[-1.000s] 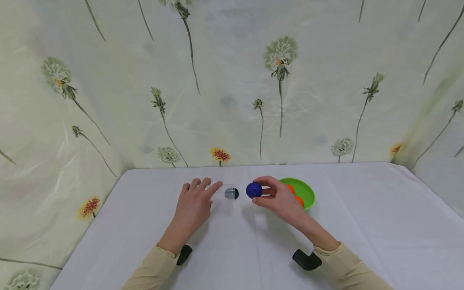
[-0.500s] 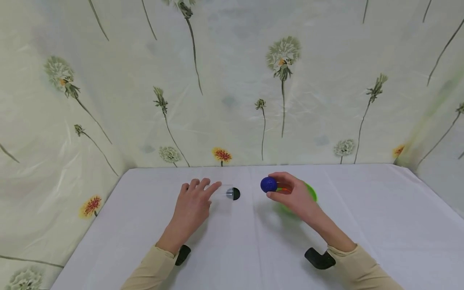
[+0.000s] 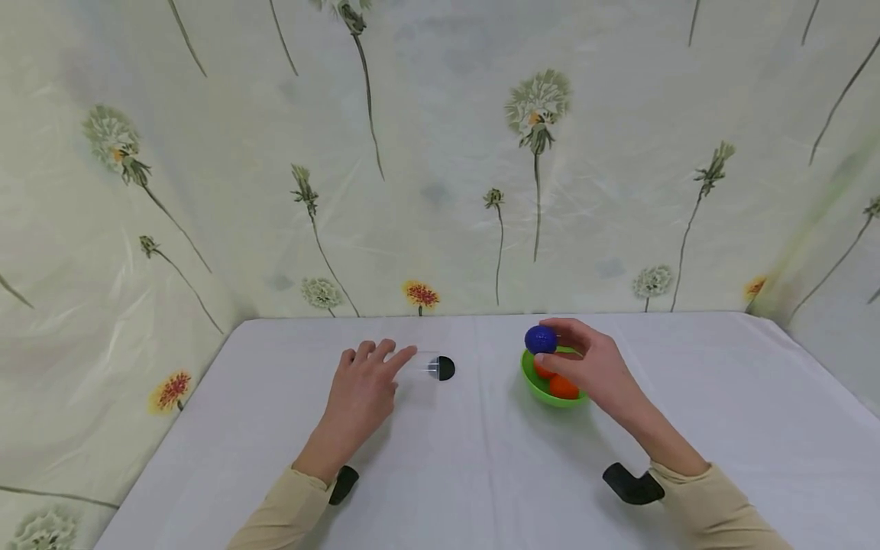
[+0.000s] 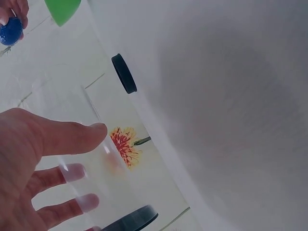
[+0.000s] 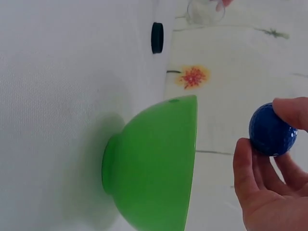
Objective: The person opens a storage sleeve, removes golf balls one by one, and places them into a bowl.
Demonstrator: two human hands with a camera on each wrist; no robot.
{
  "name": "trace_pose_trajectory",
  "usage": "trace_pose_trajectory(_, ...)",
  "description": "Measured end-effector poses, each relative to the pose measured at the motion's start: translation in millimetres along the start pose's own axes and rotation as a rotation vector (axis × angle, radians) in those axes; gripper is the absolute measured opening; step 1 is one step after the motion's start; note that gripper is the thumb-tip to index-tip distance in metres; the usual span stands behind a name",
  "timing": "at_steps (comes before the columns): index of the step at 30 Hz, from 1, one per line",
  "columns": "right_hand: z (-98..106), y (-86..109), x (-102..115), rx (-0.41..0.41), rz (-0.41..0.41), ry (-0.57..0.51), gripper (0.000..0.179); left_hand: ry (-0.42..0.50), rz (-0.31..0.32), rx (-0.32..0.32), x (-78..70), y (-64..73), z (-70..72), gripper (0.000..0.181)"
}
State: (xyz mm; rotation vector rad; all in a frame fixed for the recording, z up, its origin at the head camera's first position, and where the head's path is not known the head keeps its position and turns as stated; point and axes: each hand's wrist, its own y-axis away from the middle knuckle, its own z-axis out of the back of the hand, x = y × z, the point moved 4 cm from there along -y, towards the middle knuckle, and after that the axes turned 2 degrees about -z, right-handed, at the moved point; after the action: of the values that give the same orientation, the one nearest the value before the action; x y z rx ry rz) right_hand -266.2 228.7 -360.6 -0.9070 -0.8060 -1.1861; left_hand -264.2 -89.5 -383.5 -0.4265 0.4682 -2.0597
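In the head view my right hand (image 3: 594,367) pinches a dark blue golf ball (image 3: 541,340) between thumb and fingers. The ball is above the green bowl (image 3: 554,401), which holds orange balls (image 3: 564,387). The right wrist view shows the dimpled ball (image 5: 269,131) held over the open side of the bowl (image 5: 154,159). My left hand (image 3: 364,393) grips a clear cylindrical container (image 4: 103,144), thumb on one side and fingers on the other; its dark end (image 4: 134,219) shows low in the left wrist view. A round black lid (image 3: 447,368) lies just right of the container.
A white cloth (image 3: 440,473) covers the table. Behind it hangs a curtain (image 3: 440,229) printed with dandelions. Black wrist mounts (image 3: 632,486) sit beneath both forearms.
My right hand has carried the blue golf ball rightward and slightly away from me, from beside the container to over the bowl. The left hand and container stay nearly still.
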Motion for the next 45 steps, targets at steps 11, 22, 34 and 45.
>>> trace_pose_trajectory(11,26.5,5.4,-18.3,-0.031,-0.013,0.111,0.056,-0.015,0.002,-0.009,2.8,1.5,-1.7,0.063)
trace_pose_trajectory(22,39.8,5.1,-41.8,-0.071,-0.008,0.339,0.053,0.014,-0.005,-0.022,1.6,2.9,-0.1,0.063)
trace_pose_trajectory(34,40.1,5.6,-49.5,-0.04,-0.048,0.355,0.056,0.008,-0.002,-0.013,2.5,4.0,-1.5,0.063)
trace_pose_trajectory(45,38.7,5.2,-59.8,-0.021,-0.04,0.297,0.057,0.02,0.014,0.008,3.5,7.1,-4.4,0.062)
